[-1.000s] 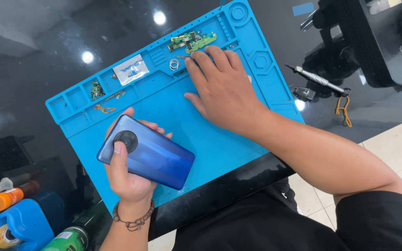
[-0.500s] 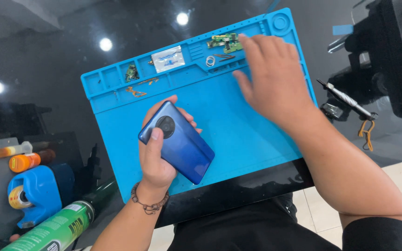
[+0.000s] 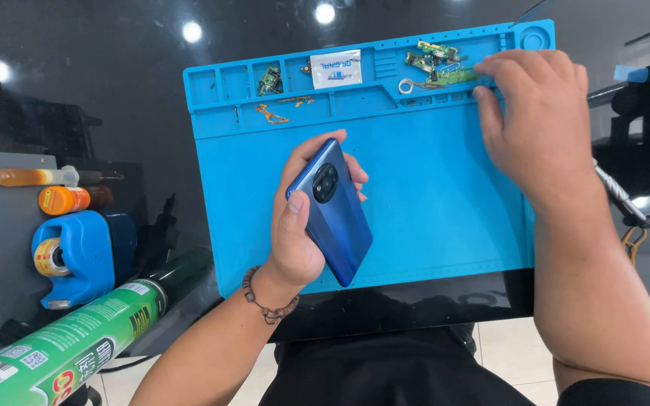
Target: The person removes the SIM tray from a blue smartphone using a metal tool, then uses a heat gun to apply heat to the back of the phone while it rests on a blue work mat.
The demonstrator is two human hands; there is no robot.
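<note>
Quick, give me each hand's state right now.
Left hand: closed around the blue phone, back side up.
Right hand: open, holding nothing, fingertips at the green circuit boards.

The left hand (image 3: 295, 225) is held palm-up with fingers curled closed and a beaded bracelet worn at the wrist; the right hand (image 3: 532, 120) is laid flat, palm down, fingers extended forward.

One head-worn camera looks steeply down from close above. The left hand (image 3: 295, 233) sits centre-frame, the right hand (image 3: 536, 120) at upper right.
</note>
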